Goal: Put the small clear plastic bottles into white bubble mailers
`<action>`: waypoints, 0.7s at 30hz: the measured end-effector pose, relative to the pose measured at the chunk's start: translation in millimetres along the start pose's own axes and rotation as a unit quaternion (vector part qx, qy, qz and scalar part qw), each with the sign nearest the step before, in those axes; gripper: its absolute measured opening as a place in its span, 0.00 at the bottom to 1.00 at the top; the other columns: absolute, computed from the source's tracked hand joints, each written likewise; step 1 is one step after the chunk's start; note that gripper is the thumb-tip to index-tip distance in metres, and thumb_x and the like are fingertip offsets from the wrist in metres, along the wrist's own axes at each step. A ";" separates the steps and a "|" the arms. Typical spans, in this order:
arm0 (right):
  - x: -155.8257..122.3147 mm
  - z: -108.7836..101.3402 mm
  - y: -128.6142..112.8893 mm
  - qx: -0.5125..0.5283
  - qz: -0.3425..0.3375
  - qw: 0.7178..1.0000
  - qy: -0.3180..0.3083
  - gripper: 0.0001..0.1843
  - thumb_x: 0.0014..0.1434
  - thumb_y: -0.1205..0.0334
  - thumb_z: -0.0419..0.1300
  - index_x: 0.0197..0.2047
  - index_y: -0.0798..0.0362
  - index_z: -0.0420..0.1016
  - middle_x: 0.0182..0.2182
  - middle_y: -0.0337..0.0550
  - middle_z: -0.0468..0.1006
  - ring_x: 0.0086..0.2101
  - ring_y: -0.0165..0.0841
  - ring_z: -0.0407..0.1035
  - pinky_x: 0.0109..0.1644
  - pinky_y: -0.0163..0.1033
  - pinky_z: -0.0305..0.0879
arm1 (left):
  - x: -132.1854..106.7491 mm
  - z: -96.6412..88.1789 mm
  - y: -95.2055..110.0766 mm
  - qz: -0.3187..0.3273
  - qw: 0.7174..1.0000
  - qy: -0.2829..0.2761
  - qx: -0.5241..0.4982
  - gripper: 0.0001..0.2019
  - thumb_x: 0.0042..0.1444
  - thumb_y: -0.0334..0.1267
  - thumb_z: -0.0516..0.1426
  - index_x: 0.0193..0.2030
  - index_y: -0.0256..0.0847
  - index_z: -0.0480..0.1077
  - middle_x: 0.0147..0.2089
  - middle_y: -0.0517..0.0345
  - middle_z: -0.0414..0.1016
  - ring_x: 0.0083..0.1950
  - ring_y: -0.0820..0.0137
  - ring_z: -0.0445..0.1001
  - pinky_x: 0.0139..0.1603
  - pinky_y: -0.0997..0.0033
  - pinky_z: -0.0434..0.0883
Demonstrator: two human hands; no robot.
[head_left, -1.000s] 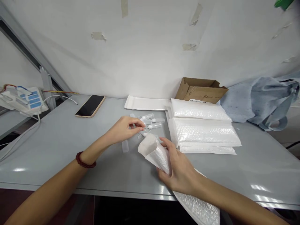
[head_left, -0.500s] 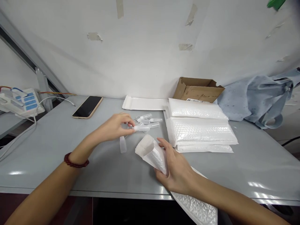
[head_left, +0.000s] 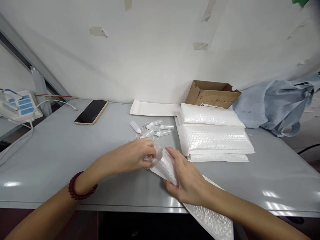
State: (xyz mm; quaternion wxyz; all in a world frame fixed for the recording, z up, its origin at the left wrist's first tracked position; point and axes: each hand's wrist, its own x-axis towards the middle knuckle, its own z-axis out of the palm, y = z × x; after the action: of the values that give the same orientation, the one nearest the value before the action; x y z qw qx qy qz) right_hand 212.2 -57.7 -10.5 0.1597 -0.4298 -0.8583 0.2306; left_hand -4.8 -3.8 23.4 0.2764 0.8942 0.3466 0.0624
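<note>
My right hand (head_left: 186, 178) is wrapped around a white bubble mailer (head_left: 166, 168), whose open mouth points up and left. At that mouth, the fingers of my left hand (head_left: 143, 153) are pinched together, partly inside the opening. A small clear plastic bottle was between them a moment ago; now the fingers and the mailer's edge mostly hide it. Just behind my left hand lie several small bottles with thin loops, among them a white-capped bottle (head_left: 135, 127) and a clear bottle (head_left: 163, 133).
A stack of bubble mailers (head_left: 217, 138) lies to the right, with another flat mailer (head_left: 155, 108) behind. Farther back are a cardboard box (head_left: 215, 96) and grey-blue cloth (head_left: 265, 103). A phone (head_left: 91, 112), a white cable (head_left: 53, 100) and a power strip (head_left: 22, 106) are on the left.
My left hand has moved from the bottles down and right to the mailer's mouth. The loose bottles have shifted. My right hand keeps its hold on the mailer.
</note>
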 end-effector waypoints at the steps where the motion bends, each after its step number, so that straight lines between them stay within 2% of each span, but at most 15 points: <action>1: -0.2 0.3 0.0 0.001 -0.003 1.000 0.003 0.42 0.51 0.63 0.55 0.65 0.58 0.38 0.56 0.59 0.62 0.51 0.45 0.64 0.47 0.50 0.68 | 1.5 5.3 1.5 0.024 1.000 0.006 -0.012 0.07 0.56 0.28 0.53 0.32 0.39 0.72 0.34 0.59 0.69 0.37 0.71 0.67 0.38 0.73 0.63; 4: -1.0 0.1 -0.8 0.006 -0.007 1.000 0.013 0.42 0.50 0.63 0.55 0.64 0.58 0.38 0.56 0.59 0.62 0.52 0.45 0.64 0.49 0.50 0.68 | 5.8 18.7 6.3 0.056 0.997 0.025 -0.052 0.12 0.56 0.24 0.49 0.26 0.37 0.68 0.30 0.60 0.68 0.32 0.74 0.66 0.35 0.74 0.62; 8: -1.1 -2.1 -1.6 0.016 0.003 1.000 0.017 0.42 0.49 0.64 0.55 0.64 0.56 0.39 0.53 0.57 0.66 0.49 0.44 0.66 0.46 0.49 0.69 | 8.3 20.0 13.9 0.023 0.991 0.018 -0.130 0.14 0.54 0.23 0.47 0.22 0.37 0.66 0.22 0.64 0.62 0.24 0.76 0.60 0.28 0.75 0.59; 10: -0.6 -3.0 -1.3 0.017 0.001 0.999 0.028 0.41 0.49 0.64 0.55 0.63 0.56 0.40 0.52 0.57 0.66 0.49 0.44 0.66 0.47 0.50 0.69 | 6.2 10.4 15.1 0.014 0.981 -0.007 -0.192 0.13 0.55 0.26 0.48 0.26 0.38 0.71 0.23 0.63 0.65 0.25 0.76 0.61 0.27 0.76 0.59; 12: 0.1 -3.5 -0.8 0.013 -0.003 0.999 0.039 0.40 0.50 0.64 0.55 0.63 0.56 0.40 0.53 0.58 0.66 0.49 0.44 0.66 0.47 0.50 0.69 | 1.5 -3.5 11.9 -0.011 0.972 -0.018 -0.233 0.12 0.57 0.31 0.50 0.35 0.41 0.75 0.29 0.62 0.72 0.29 0.74 0.65 0.29 0.76 0.61; 14: 1.0 -3.8 -0.4 0.009 -0.001 0.999 0.043 0.40 0.50 0.64 0.55 0.63 0.57 0.40 0.53 0.59 0.65 0.50 0.45 0.66 0.48 0.51 0.69 | -5.0 -17.0 4.0 -0.084 0.978 0.028 -0.189 0.09 0.56 0.37 0.53 0.36 0.42 0.75 0.31 0.61 0.75 0.31 0.72 0.69 0.29 0.75 0.62; 16: 1.9 -3.9 -0.4 0.006 0.004 0.999 0.038 0.40 0.50 0.63 0.55 0.63 0.57 0.40 0.54 0.60 0.65 0.50 0.46 0.65 0.48 0.52 0.69 | -11.6 -25.7 -7.2 -0.198 0.972 0.101 -0.072 0.09 0.55 0.41 0.54 0.28 0.41 0.72 0.26 0.60 0.73 0.27 0.70 0.68 0.26 0.73 0.60; 17: 2.4 -3.9 -0.4 0.006 0.006 0.999 0.035 0.40 0.50 0.63 0.55 0.63 0.57 0.40 0.54 0.60 0.65 0.51 0.46 0.65 0.48 0.52 0.68 | -14.2 -27.5 -13.0 -0.247 0.962 0.110 -0.029 0.11 0.53 0.43 0.55 0.25 0.41 0.70 0.23 0.60 0.71 0.25 0.70 0.68 0.24 0.73 0.58; 19: 3.2 -3.8 -0.4 0.005 0.006 0.999 0.032 0.40 0.50 0.63 0.55 0.63 0.57 0.39 0.54 0.61 0.65 0.52 0.47 0.65 0.48 0.53 0.68 | -17.3 -26.0 -23.2 -0.316 0.946 0.073 -0.005 0.12 0.51 0.47 0.56 0.26 0.41 0.67 0.20 0.61 0.69 0.21 0.68 0.69 0.22 0.72 0.57; 21: 3.6 -3.7 -0.2 0.002 0.005 0.999 0.034 0.41 0.50 0.63 0.54 0.63 0.57 0.39 0.54 0.61 0.65 0.52 0.47 0.65 0.48 0.53 0.68 | -17.2 -20.5 -29.9 -0.342 0.939 0.040 -0.013 0.11 0.49 0.47 0.57 0.29 0.42 0.66 0.19 0.62 0.69 0.18 0.68 0.69 0.20 0.71 0.56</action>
State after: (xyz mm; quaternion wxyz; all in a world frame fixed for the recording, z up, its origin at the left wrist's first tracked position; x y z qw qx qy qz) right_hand 211.6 -53.9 -7.0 0.1889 -0.4411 -0.8499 0.2179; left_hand -41.4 12.3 25.9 0.2789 0.7149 0.6411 0.0042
